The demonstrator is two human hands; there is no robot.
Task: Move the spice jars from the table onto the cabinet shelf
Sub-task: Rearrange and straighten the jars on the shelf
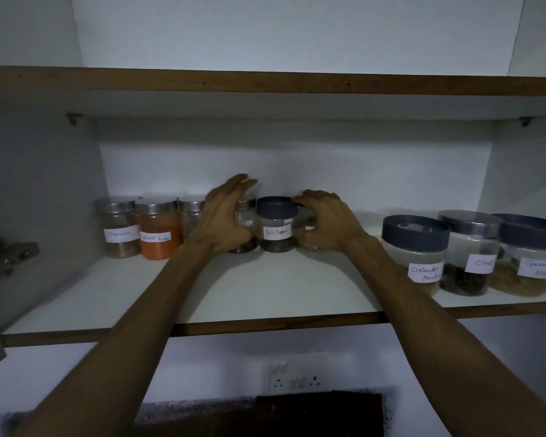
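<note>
The cabinet shelf [265, 291] already carries most of the jars, so the step in hand looks like tidying the middle group into line. At its right end stand three large jars, the coriander powder jar [415, 250] in front, the cloves jar [468, 252] behind it and a third jar [530, 257] at the edge of view. At the left end sit the cinnamon jar [119, 227] and the red chilli powder jar [158, 227], touching. Between the hands is the black pepper jar [277, 223], upright with its dark lid on, label facing out.

The left hand [224, 216] has its fingers nearly straight, spread around a steel-lidded jar [245, 225] just left of the pepper; whether it grips is hard to tell. The right hand [325, 222] curls around a mostly hidden jar [308, 230] on the pepper's right, fingertips over the lid edge of the pepper.

To do this well, slide rather than lift, pressing low on the jar walls so nothing tips, and close the gaps gently so the neighbours are not knocked; keep labels turned forward
</note>
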